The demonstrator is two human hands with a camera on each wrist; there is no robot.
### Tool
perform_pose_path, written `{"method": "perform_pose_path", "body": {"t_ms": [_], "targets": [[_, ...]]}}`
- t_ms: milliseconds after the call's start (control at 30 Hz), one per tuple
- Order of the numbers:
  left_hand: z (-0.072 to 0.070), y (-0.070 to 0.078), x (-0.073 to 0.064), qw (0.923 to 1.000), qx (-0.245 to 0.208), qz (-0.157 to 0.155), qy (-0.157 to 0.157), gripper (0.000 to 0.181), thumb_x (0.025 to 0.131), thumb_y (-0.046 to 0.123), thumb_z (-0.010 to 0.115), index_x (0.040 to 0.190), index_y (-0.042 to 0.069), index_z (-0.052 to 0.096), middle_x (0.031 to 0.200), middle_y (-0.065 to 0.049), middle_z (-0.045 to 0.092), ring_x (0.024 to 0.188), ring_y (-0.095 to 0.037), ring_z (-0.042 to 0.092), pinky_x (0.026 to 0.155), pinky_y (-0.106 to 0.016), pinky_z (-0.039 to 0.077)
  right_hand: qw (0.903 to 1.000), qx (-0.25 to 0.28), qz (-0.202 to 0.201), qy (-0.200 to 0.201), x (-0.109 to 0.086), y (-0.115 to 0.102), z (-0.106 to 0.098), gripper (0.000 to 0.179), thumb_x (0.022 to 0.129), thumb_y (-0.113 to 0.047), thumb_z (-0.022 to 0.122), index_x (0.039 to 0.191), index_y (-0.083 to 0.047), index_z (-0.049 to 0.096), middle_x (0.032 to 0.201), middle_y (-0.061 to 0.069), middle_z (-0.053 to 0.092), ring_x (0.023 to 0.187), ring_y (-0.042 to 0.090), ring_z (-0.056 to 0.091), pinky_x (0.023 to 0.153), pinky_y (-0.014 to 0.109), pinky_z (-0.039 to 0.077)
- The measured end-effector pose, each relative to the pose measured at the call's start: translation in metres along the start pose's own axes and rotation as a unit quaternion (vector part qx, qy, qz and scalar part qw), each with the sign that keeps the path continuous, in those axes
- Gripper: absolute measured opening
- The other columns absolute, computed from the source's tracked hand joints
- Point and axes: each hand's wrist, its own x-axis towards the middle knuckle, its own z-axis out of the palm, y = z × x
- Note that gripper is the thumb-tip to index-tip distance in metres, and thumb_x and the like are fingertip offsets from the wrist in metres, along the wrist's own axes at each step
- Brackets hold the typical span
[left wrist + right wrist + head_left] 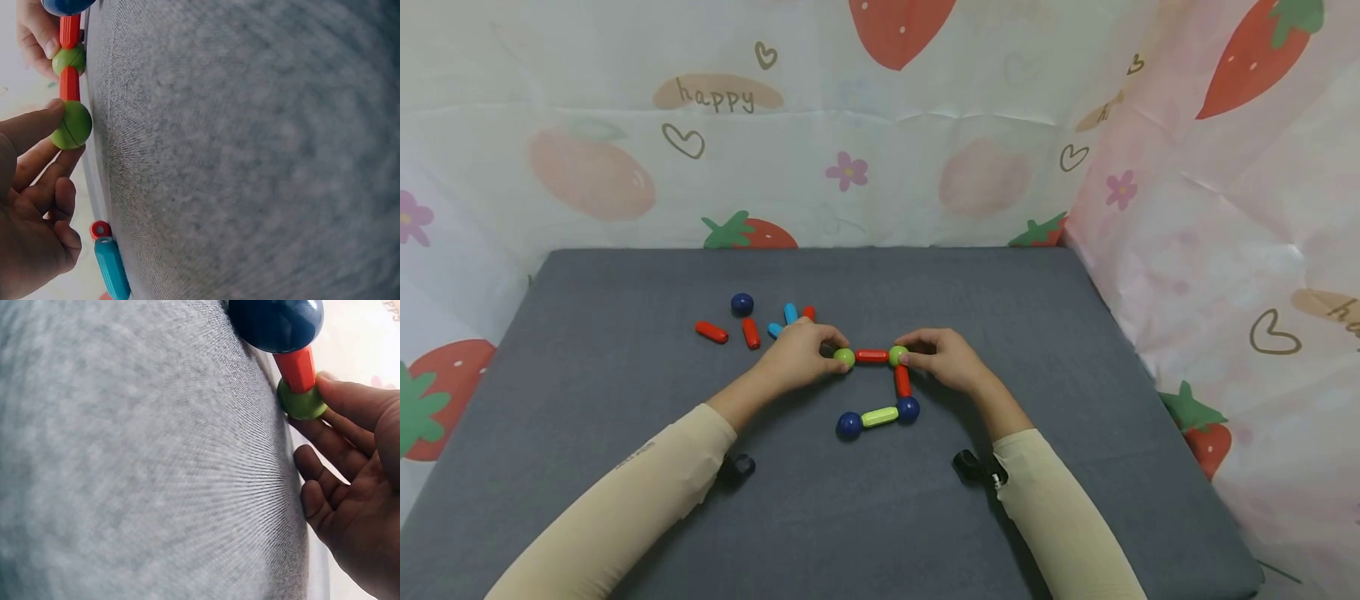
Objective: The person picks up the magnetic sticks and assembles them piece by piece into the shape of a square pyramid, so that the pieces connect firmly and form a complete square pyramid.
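My left hand (805,357) pinches a green ball (845,358) between thumb and fingers. A red rod (872,356) joins that ball to a second green ball (898,356), which my right hand (949,360) pinches from the right. From the second ball another red rod (902,382) runs toward me to a dark blue ball (908,409). A yellow-green rod (880,416) links this to a further dark blue ball (849,426) on the left. In the right wrist view, the near blue ball (278,322) partly covers the chain beyond it.
Behind my left hand lie loose pieces: a dark blue ball (742,304), a red rod (711,332), another red rod (751,333) and blue rods (791,313). My left hand partly hides some. Grey cloth (820,517) covers the table; a printed curtain (917,167) stands behind.
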Motion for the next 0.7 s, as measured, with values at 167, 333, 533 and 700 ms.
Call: {"method": "perform_pose_path", "body": {"t_ms": [167,333,533,700], "targets": [[-0.0004,-0.0001,-0.0001,1.0,-0.001,0.002,-0.003,0.034,0.088,0.03,0.083,0.118,0.015,0.076,0.114,-0.002,0.076,0.112,-0.025,0.059,0.097,-0.044,0.046,1.0,0.0,-0.001,-0.003,-0.0001,-0.0017,-0.0009,0.031,0.097,-0.031,0.072,0.127,-0.02,0.073,0.124,0.0,0.071,0.106,0.019,0.063,0.09,0.038,0.051],[-0.0003,-0.0005,0.0002,1.0,0.001,0.001,-0.007,0.034,0.088,0.031,0.083,0.117,0.016,0.077,0.113,-0.001,0.076,0.113,-0.024,0.06,0.098,-0.045,0.047,1.0,0.001,-0.001,-0.004,-0.0007,-0.0035,-0.0012,0.031,0.097,-0.031,0.073,0.126,-0.02,0.073,0.124,0.001,0.071,0.107,0.02,0.063,0.091,0.039,0.051],[-0.0004,-0.0015,0.0002,0.9998,-0.006,0.002,-0.019,0.033,0.088,0.032,0.083,0.116,0.017,0.077,0.11,0.001,0.075,0.11,-0.021,0.063,0.098,-0.044,0.049,1.0,0.0,-0.005,-0.002,-0.0002,-0.0038,-0.0008,0.031,0.097,-0.03,0.072,0.126,-0.019,0.073,0.125,0.001,0.07,0.108,0.02,0.063,0.091,0.039,0.051],[-0.001,-0.0007,-0.0005,0.9995,-0.014,-0.001,-0.029,0.032,0.087,0.033,0.084,0.114,0.017,0.077,0.109,0.002,0.075,0.108,-0.02,0.063,0.097,-0.044,0.049,1.0,0.0,-0.002,-0.002,-0.0002,-0.0036,-0.0003,0.031,0.098,-0.03,0.072,0.127,-0.02,0.073,0.125,0.001,0.07,0.108,0.02,0.063,0.091,0.039,0.051]]}}
